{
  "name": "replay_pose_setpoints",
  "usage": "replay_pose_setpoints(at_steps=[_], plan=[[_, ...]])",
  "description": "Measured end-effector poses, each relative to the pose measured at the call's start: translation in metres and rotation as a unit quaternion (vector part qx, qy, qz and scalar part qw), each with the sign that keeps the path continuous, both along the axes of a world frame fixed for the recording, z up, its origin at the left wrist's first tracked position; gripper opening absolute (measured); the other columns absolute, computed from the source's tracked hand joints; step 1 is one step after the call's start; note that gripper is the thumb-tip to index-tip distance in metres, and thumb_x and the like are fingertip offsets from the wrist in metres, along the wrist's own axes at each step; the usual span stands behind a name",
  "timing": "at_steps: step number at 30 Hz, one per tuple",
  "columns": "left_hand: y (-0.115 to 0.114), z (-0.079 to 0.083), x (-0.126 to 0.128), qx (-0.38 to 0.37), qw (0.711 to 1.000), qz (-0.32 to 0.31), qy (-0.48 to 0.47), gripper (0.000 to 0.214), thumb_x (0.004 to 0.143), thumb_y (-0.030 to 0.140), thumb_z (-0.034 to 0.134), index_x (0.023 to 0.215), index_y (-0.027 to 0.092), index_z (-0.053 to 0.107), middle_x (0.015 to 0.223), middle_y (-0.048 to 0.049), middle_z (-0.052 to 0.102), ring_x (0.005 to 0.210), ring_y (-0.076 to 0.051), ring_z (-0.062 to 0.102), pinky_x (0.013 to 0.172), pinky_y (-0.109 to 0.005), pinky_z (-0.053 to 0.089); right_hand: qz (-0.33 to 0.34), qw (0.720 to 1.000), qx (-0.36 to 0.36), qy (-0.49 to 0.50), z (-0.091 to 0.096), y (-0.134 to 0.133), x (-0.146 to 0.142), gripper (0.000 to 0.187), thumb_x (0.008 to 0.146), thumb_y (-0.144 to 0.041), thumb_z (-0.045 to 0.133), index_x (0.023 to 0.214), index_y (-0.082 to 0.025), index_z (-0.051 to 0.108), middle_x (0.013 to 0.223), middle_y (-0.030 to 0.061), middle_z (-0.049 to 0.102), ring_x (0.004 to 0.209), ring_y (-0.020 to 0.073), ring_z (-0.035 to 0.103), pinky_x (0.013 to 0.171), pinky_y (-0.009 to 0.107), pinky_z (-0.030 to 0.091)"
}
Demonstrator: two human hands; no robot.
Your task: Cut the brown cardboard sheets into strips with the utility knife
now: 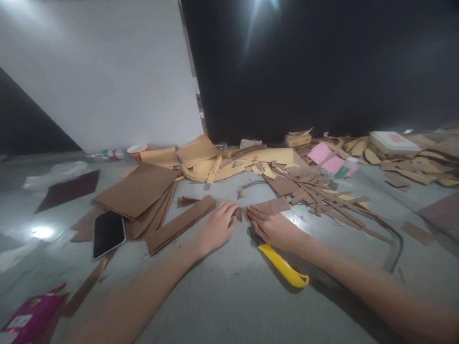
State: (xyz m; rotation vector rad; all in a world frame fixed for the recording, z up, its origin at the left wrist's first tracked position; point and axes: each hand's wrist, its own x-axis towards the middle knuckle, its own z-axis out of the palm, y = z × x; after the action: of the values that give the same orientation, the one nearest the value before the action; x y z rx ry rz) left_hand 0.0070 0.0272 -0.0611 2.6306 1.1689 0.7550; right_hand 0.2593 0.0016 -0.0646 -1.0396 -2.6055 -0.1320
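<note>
My left hand (220,227) has its fingers curled around the end of a small brown piece, mostly hidden by the fingertips. Close beside it, my right hand (274,230) presses with its fingers together on a flat brown strip (276,205) that extends to the right. Under the right palm lies a yellow-handled utility knife (283,267), its blade end pointing toward the fingers. Left of my left hand rests a stack of long brown strips (182,224). A small folded brown piece (188,201) lies just behind that stack.
Brown sheets (139,191) are piled at the left, with a phone (109,233) on their edge. Thin brown offcuts (315,191) heap up at the right. Tan scraps (229,165), a paper cup (137,151) and a white box (394,142) line the back. A purple packet (32,315) lies front left.
</note>
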Motion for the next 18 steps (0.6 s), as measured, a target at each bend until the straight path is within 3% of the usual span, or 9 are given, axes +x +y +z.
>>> replay_pose_setpoints(at_steps=[3,6,13,18], plan=[[-0.002,0.003,0.001,-0.018,0.999,0.039,-0.007,0.045,0.107,0.039,0.064,0.148,0.019,0.058,0.146,-0.0156,0.063,0.139,-0.034,0.055,0.118,-0.057,0.048,-0.009,0.999,0.002,0.032,-0.004,-0.001,-0.003,0.046,0.113,-0.024,0.042,0.145,-0.007,0.071,0.150,0.0221,0.069,0.146,0.0314,0.063,0.123,0.050,0.053],[-0.002,0.002,0.002,-0.031,0.999,0.035,0.003,0.048,0.102,0.053,0.073,0.136,0.020,0.063,0.141,-0.0146,0.063,0.134,-0.036,0.055,0.115,-0.058,0.048,-0.011,0.998,-0.014,0.066,-0.006,-0.003,-0.005,0.046,0.113,-0.024,0.042,0.145,-0.010,0.071,0.149,0.0212,0.071,0.145,0.0329,0.064,0.121,0.053,0.055],[0.001,0.001,0.001,-0.060,0.997,0.031,-0.033,0.027,0.102,0.042,0.076,0.113,0.020,0.064,0.125,-0.0103,0.064,0.123,-0.031,0.057,0.107,-0.048,0.050,-0.015,0.993,-0.055,0.099,0.007,0.001,-0.006,0.034,0.112,-0.022,0.046,0.129,-0.017,0.076,0.131,0.0177,0.077,0.127,0.0330,0.070,0.111,0.054,0.055],[0.000,0.013,0.002,-0.100,0.993,-0.032,-0.049,0.011,0.106,0.030,0.070,0.100,0.022,0.065,0.112,-0.0059,0.068,0.115,-0.026,0.059,0.101,-0.041,0.051,-0.057,0.985,-0.111,0.122,0.010,0.019,0.000,0.022,0.110,-0.024,0.057,0.126,-0.022,0.071,0.129,0.0128,0.075,0.120,0.0303,0.065,0.103,0.047,0.049]])
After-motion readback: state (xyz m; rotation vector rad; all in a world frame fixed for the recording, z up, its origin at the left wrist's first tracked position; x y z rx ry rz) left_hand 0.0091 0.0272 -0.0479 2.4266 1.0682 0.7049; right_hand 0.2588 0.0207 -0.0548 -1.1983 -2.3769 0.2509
